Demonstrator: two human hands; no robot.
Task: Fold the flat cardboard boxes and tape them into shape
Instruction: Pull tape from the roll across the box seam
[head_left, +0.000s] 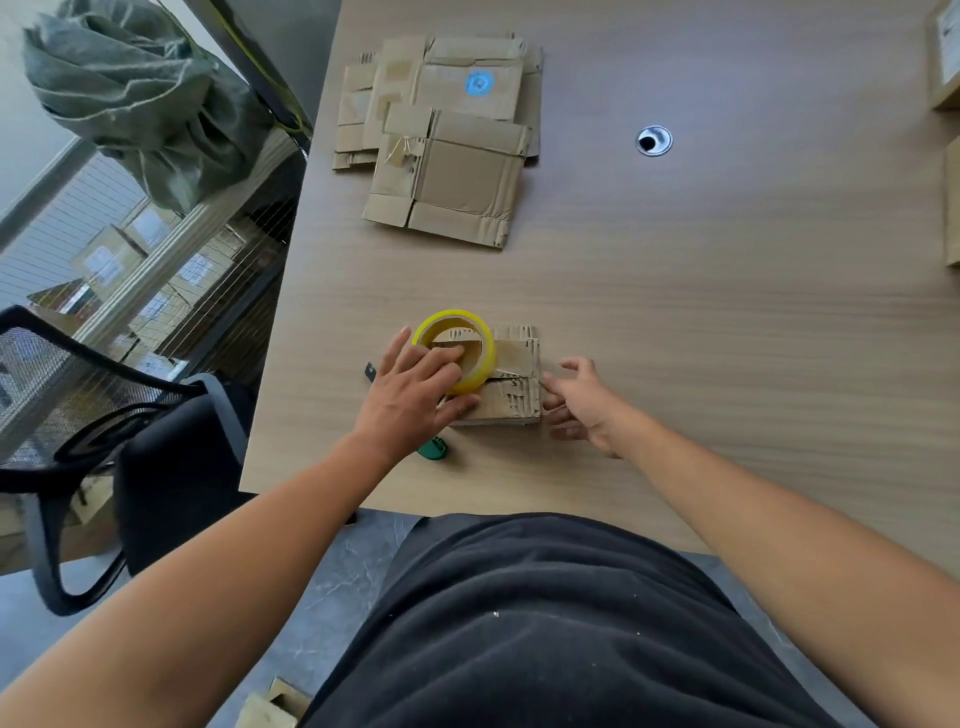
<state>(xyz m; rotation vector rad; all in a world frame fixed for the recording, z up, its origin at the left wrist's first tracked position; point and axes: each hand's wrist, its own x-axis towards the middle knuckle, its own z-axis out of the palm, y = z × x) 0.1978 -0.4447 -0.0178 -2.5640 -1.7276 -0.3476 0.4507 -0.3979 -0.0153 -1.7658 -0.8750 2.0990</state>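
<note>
Resting on the wooden table (727, 322), near its front edge, was a small folded cardboard box (511, 387), and everything else is placed from that box. On its top, toward the left side, sat a yellow roll of tape (457, 349), with a strip of clear tape running from the roll across the box top toward the right. The left hand (410, 400) lay over the box's left part, its fingers (441, 361) spread and reaching into and over the roll, the thumb pressed against the box's front left corner. The right hand (579, 402) was just beside the box's right edge, fingers loosely curled and touching that side; whether they pinched the tape end could not be told. A small green object (432, 449) lay just in front of the box, partly under the left wrist. Well behind the box, farther up the table, lay a stack of flat cardboard boxes (441, 140)
</note>
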